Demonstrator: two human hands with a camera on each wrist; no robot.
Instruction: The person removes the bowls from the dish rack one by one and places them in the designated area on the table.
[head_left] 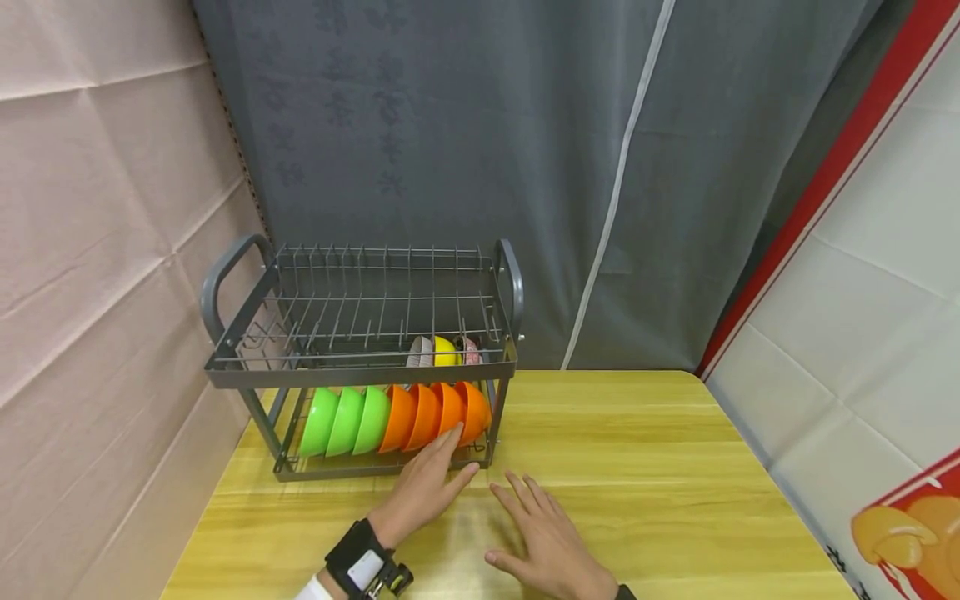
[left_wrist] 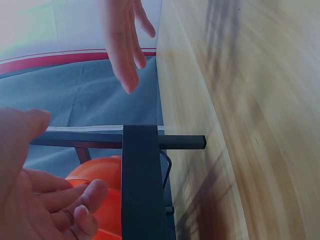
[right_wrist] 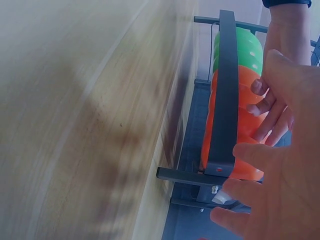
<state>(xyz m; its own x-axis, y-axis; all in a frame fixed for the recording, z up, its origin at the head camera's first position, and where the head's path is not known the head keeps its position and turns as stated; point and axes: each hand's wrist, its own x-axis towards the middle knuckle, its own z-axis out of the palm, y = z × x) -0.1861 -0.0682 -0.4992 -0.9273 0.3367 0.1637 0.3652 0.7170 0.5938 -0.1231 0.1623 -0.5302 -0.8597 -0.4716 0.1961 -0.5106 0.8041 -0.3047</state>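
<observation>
Orange bowls point(head_left: 438, 412): four of them are stood on edge in the lower tier of the rack, at the right end of the row, pretty much at the near left part of the table.
Pink wall point(head_left: 97, 250): seen on the far left, with creased sheeting all over it.
Dish rack point(head_left: 360, 375): a grey two-tier wire thing with a loop handle at each end, parked on the left side of the table against the curtain.
Green bowls point(head_left: 345, 421): three are lined up on edge just left of the orange ones, same lower tier.
Upper tier: a few small items (white, yellow, pinkish) are tucked at its right end; what they are can't really be told.
Left hand point(head_left: 423, 487): fingers are held straight and relaxed, and the fingertips are laid on the outermost orange bowl at the rack's near right corner. Nothing is gripped. A black wrist strap is worn.
Right hand point(head_left: 547, 537): it's spread flat, palm down, just right of the left hand, near the rack but apart from it. Whether the wood is actually touched can't be told.
Table point(head_left: 637, 467): light yellow wood grain.
Grey curtain point(head_left: 525, 150): hung behind the rack.
Red and white panel point(head_left: 862, 250): seen on the far right.
</observation>
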